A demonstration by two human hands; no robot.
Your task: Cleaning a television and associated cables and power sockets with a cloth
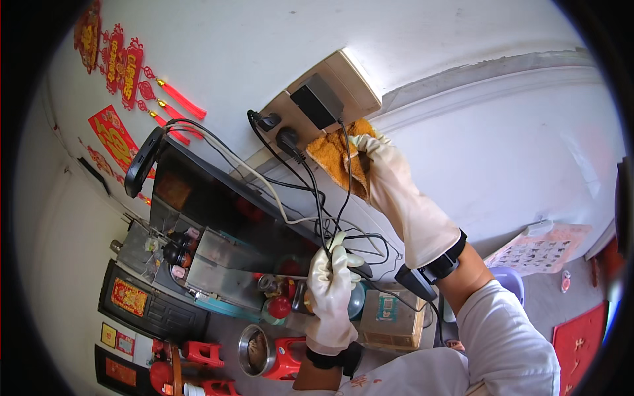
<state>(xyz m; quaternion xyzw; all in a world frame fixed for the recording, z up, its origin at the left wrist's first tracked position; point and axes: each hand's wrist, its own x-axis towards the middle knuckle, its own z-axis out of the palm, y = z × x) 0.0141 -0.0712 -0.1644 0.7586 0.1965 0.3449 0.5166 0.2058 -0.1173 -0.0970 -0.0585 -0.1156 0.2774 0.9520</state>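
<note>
My right hand, in a pale rubber glove, grips an orange terry cloth against the lower edge of a beige wall socket panel. A black power adapter and two black plugs sit in the panel. Black cords hang from them, one passing in front of the cloth. Lower down, my gloved left hand is closed around several of these black cords. Part of the bundle is hidden behind its fingers.
A flat-screen television stands at left, with a black box on its top edge and a loose grey cable beside it. Below are a cardboard box, a red plastic stool and a metal pot. Red decorations hang on the wall.
</note>
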